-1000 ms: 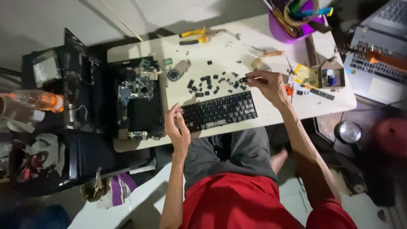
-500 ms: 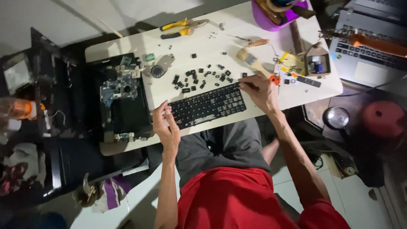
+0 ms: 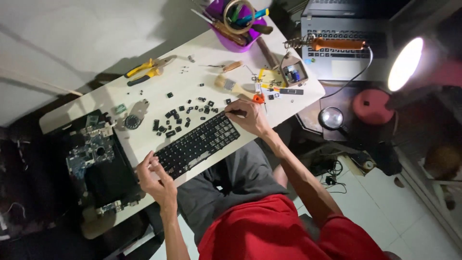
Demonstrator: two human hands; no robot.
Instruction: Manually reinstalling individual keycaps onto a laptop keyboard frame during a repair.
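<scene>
Dim room, white bench (image 3: 159, 86) set diagonally against a pale grey wall (image 3: 72, 33). Lit lamp (image 3: 406, 62) glares at the right edge over a dark side table (image 3: 346, 98). White tiled floor (image 3: 409, 216) lower right, cables lying on it.

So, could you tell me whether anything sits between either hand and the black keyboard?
Nothing visible does: the left hand rests at the near-left end of the keyboard, and the right hand touches its far-right corner.

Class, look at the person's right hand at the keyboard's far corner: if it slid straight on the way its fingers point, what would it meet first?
Most likely the loose black keycaps scattered beside the keyboard; the right hand points leftward across the white table toward them, though height is unclear.
</scene>
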